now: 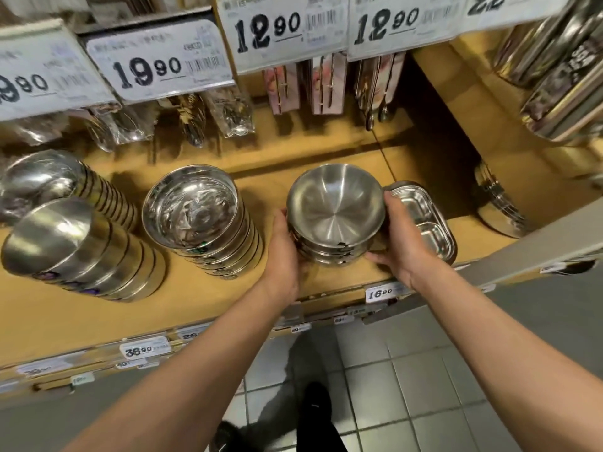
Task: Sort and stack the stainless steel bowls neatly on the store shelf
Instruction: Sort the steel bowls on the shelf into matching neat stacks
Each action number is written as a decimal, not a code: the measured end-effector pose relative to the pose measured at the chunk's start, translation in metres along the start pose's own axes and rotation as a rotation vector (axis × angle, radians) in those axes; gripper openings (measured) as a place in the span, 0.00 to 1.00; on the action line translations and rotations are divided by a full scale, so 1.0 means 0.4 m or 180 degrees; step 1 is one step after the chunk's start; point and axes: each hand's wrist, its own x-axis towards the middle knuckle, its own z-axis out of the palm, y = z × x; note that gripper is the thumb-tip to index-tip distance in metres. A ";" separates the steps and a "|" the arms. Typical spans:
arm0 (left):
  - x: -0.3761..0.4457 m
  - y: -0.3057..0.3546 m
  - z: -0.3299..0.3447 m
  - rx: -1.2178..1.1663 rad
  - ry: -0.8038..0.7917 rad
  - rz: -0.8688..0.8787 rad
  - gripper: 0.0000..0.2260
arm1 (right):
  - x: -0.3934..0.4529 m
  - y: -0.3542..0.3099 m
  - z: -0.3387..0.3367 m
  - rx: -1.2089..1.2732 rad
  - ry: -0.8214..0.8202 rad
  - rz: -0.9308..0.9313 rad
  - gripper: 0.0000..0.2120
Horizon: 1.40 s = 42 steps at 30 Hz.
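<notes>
Head: hands [284, 252] hold nested bowls [334, 216].

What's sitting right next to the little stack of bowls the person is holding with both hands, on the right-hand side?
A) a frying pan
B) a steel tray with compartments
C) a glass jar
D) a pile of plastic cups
B: a divided steel tray lies on the shelf just behind the right hand, beside the short stack of bowls that the left hand also grips.
</notes>
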 end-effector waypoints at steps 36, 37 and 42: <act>-0.716 0.142 -0.996 -0.0189 0.0820 0.0329 0.17 | -0.674 0.328 0.829 -0.0281 -0.1092 -0.0005 0.16; -0.715 0.148 -1.019 -0.0215 0.0840 0.0364 0.17 | -0.679 0.327 0.853 -0.0323 -0.1160 -0.0035 0.14; -0.681 0.192 -1.095 -0.0336 0.0935 0.0398 0.14 | -0.645 0.313 0.947 -0.0425 -0.1416 -0.0064 0.12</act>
